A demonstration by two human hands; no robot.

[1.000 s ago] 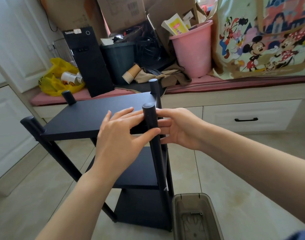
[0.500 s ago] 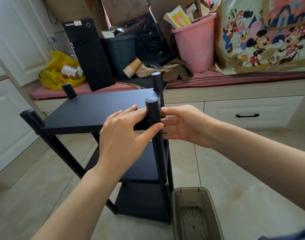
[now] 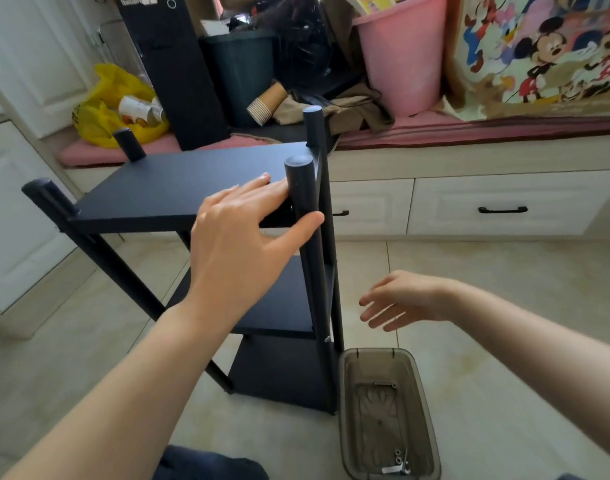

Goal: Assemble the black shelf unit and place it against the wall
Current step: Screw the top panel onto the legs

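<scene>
The tiled floor (image 3: pixel 504 306) fills the lower part of the view. A long cream window seat (image 3: pixel 469 199) with drawers runs along the back. On its pink cushion are a cartoon-print bag (image 3: pixel 538 53), a pink bucket (image 3: pixel 400 53), a black computer tower (image 3: pixel 172 64), a yellow plastic bag (image 3: pixel 102 112) and a stack of paper cups (image 3: pixel 265 103) lying on its side.

The black shelf unit (image 3: pixel 282 368) stands upright on the floor just in front of the window seat. It has three boards, and four round posts stick up above the top board (image 3: pixel 179 181). A brown plastic bin (image 3: pixel 388 362) sits on the floor just beside its near right foot.

The left hand (image 3: pixel 241 233) rests on the top board at the near right corner. Its fingers are straight and close together, flat on the board, and the thumb is spread wide, with its tip against the near right post (image 3: pixel 301 188).

The right hand (image 3: pixel 404 299) hangs in the air to the right of the shelf unit, above the bin. Its fingers are loosely spread and hold nothing.

A few small metal nuts and screws (image 3: pixel 398 462) lie in the bottom of the bin.
</scene>
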